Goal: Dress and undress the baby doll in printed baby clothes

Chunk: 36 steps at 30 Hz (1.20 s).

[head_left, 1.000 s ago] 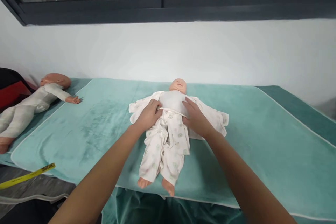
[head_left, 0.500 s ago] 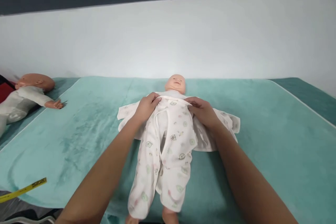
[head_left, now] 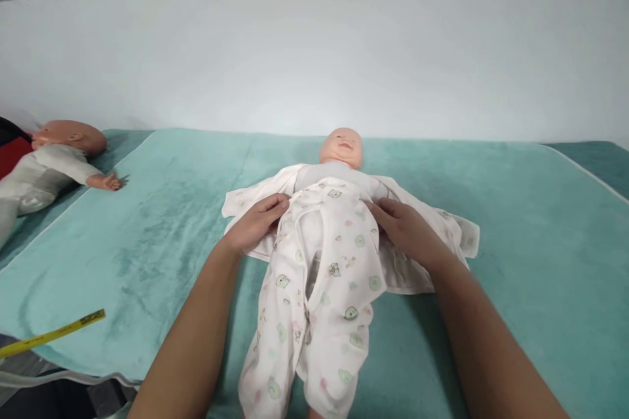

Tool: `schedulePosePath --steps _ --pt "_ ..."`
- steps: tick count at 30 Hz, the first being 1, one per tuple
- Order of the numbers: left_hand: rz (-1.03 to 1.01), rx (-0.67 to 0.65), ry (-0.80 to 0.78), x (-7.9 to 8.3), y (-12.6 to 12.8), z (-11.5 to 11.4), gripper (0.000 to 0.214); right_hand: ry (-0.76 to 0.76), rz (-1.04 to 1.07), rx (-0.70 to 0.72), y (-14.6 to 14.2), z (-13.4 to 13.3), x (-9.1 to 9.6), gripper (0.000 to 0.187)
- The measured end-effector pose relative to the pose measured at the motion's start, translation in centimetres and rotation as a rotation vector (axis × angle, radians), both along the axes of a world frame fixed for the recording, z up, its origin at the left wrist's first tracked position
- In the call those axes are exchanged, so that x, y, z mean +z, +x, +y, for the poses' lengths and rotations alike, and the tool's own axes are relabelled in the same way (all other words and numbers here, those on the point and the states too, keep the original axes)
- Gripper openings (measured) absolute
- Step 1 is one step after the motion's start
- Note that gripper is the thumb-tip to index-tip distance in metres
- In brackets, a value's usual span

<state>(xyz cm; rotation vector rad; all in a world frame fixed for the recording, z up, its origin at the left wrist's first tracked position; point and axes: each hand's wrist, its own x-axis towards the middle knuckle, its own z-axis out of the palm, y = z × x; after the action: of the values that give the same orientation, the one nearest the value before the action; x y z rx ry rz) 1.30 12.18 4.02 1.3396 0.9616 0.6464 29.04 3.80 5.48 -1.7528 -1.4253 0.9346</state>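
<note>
A baby doll (head_left: 341,145) lies on its back in the middle of a teal mat (head_left: 515,262). It wears white printed pants (head_left: 319,288), and an open white printed jacket (head_left: 442,236) is spread under it. My left hand (head_left: 255,226) lies at the doll's waist on the left, its fingers curled on the pants' waistband. On the other side of the waist my right hand (head_left: 407,229) presses down, its fingers bent on the waistband edge.
A second baby doll (head_left: 49,160) in a grey suit lies at the far left of the mat. A yellow tape measure (head_left: 49,335) sticks out at the lower left. A white wall runs behind the mat.
The pants' waistband came up from the hips to the doll's belly. Both hands then slid a little lower at the waist, and the view dropped closer to the doll.
</note>
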Motion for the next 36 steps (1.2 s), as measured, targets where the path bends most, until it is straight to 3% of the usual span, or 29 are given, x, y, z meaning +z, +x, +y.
schedulePosePath --steps 4,8,15,20,24,28,32,36 --pt "0.032 -0.087 -0.051 -0.3 -0.8 -0.8 0.020 0.035 0.073 0.003 -0.3 0.0 -0.1 0.046" --pt "0.088 -0.252 0.006 0.2 -1.0 -1.4 0.042 0.019 0.138 0.077 0.2 -0.4 -0.4 0.041" --pt "-0.037 -0.224 -0.110 -0.6 -1.6 -1.3 0.058 -0.067 0.399 0.215 1.1 -1.9 -0.5 0.030" --pt "-0.123 -0.176 -0.189 -1.1 -1.9 -1.2 0.050 -0.124 0.444 0.276 0.5 -2.5 -0.3 0.024" --pt "-0.199 -0.106 -0.221 -1.0 -1.6 -1.6 0.037 -0.122 0.573 0.161 0.5 -2.6 -1.0 0.022" --pt "-0.250 -0.053 -0.241 -1.0 -1.3 -1.9 0.040 -0.092 0.641 -0.013 0.5 -2.6 -1.8 0.030" --pt "-0.257 -0.038 -0.246 -1.4 -1.0 -1.9 0.037 -0.066 0.669 -0.032 -0.2 -2.9 -1.9 0.029" --pt "-0.237 0.063 -0.230 -1.9 -0.3 -2.1 0.028 0.046 0.679 -0.081 -1.1 -2.9 -2.4 0.031"
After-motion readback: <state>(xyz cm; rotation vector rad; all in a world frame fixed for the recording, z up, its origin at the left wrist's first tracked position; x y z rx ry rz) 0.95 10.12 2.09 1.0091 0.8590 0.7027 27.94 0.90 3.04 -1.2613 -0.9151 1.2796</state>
